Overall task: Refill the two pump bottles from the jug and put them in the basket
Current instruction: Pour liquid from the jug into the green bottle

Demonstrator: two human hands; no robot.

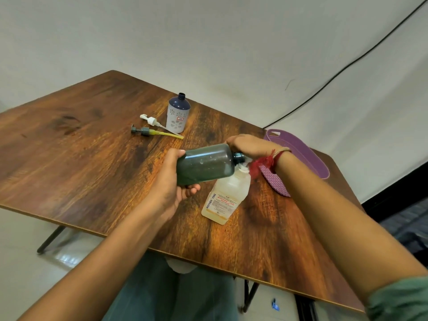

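My left hand [170, 181] and right hand [251, 147] clasp the sideways dark translucent plastic bottle [206, 164]; it may spill beside the white plastic jug [229, 198] beneath them.

Brown wood-grain tabletop [92, 158] carries an upright capless navy-and-white floral bottle [178, 114], a white pump head [151, 120], a grey pump head [141, 130], a translucent labelled jug [228, 200] and a purple woven basket [298, 154].

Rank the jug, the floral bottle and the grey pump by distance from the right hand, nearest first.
1. Jug, just beneath the right hand.
2. Floral bottle, standing at the far left.
3. Grey pump, lying farther left still.
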